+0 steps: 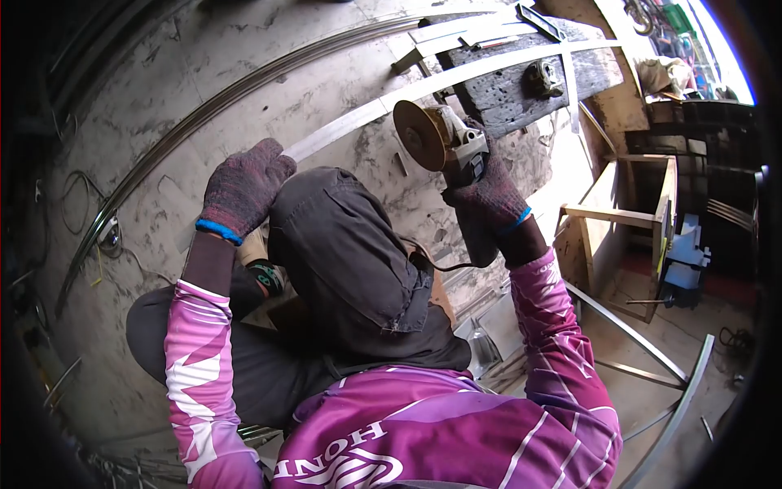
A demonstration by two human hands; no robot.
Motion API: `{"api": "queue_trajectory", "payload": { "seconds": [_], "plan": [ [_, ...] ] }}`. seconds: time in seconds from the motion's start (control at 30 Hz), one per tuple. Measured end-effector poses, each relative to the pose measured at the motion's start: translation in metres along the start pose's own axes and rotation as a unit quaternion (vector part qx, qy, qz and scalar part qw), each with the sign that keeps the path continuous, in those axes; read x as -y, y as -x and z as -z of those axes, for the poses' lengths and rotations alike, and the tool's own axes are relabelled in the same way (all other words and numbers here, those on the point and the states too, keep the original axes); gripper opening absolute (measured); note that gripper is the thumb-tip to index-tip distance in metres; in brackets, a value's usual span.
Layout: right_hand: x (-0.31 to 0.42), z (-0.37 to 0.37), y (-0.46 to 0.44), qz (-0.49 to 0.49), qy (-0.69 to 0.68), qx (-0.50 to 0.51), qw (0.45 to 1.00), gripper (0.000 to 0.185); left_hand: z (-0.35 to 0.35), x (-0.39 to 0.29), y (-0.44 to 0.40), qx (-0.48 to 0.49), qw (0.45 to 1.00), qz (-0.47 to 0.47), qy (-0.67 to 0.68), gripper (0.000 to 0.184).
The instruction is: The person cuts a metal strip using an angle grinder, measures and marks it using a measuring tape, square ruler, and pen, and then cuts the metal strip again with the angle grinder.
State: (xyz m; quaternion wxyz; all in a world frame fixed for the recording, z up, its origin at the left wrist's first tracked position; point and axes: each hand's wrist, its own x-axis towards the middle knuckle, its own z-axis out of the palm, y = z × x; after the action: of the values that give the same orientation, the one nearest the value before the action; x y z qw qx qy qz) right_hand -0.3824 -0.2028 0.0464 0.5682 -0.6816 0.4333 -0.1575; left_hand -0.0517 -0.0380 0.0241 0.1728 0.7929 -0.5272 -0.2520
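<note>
My left hand [244, 186], in a dark knitted glove with a blue cuff, is closed on the near end of a long pale metal strip [383, 104]. The strip runs up and right across a worn wooden block [509, 90]. My right hand [493, 200], gloved the same way, grips an angle grinder [463, 147] by its body. The grinder's brown disc [419, 136] faces left, just below the strip and apart from it. On the block lie a small dark metal part [543, 79] and a black-edged square [540, 22].
A wooden frame [615, 216] stands at the right, with a blue and white object [688, 253] beside it. Metal bars [639, 334] lie at the lower right. Long dark rails [220, 102] curve across the floor at the left. A black cable [448, 265] passes by my right knee.
</note>
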Motion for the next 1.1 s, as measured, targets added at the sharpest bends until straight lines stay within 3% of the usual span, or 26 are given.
{"api": "queue_trajectory", "payload": {
  "seconds": [1.1],
  "plan": [
    [0.0, -0.002, -0.007, 0.004, -0.008, 0.001, 1.0, 0.107, 0.002, 0.002, 0.001, 0.02, 1.0, 0.013, -0.006, 0.044]
  ]
}}
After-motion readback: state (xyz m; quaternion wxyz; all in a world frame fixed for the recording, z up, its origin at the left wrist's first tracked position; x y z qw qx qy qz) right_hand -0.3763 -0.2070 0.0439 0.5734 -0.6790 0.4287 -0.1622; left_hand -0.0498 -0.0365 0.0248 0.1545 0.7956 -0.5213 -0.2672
